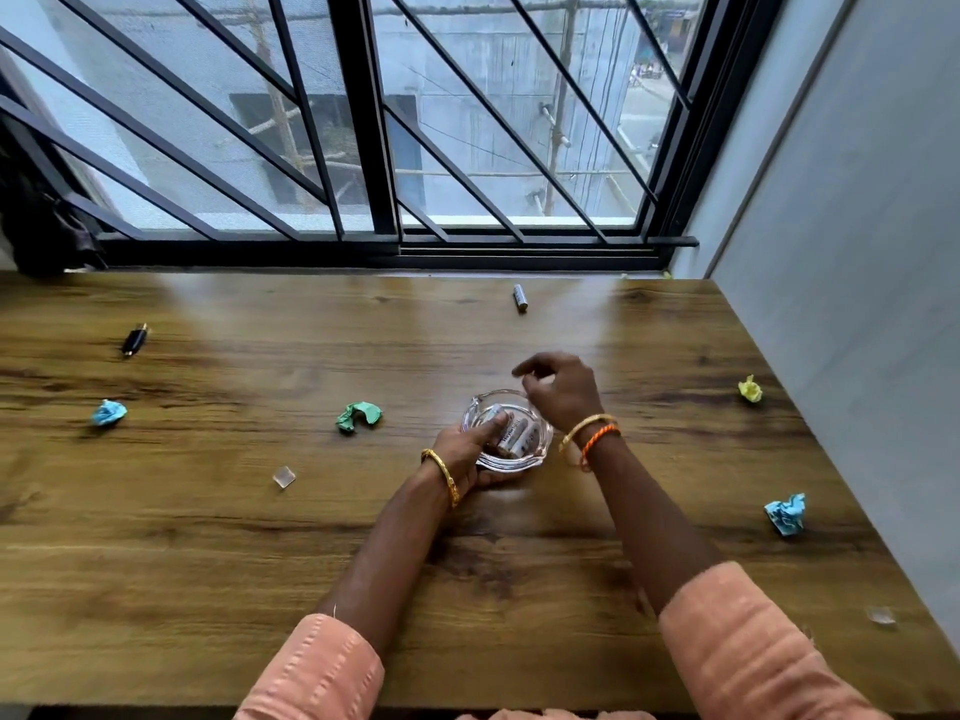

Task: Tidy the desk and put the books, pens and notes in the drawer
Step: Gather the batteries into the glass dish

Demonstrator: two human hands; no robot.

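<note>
A clear glass dish [540, 433] sits mid-desk with several batteries [517, 436] lying inside. My left hand [465, 449] grips the dish's near-left rim, thumb reaching in over the batteries. My right hand [558, 389] hovers just above the dish's far-right rim, fingers loosely curled, holding nothing I can see. Crumpled paper notes lie scattered: a green one [358, 415] left of the dish, a blue one [109, 413] far left, another blue one [787, 514] at right, and a yellow one [750, 389] by the wall.
A loose battery [520, 297] lies near the window. A black cap-like piece [134, 340] rests at far left. Small clear bits lie on the wooden desk [260, 563]: one [283, 477] left of my arm, another [880, 614] at right. A grey wall bounds the right side.
</note>
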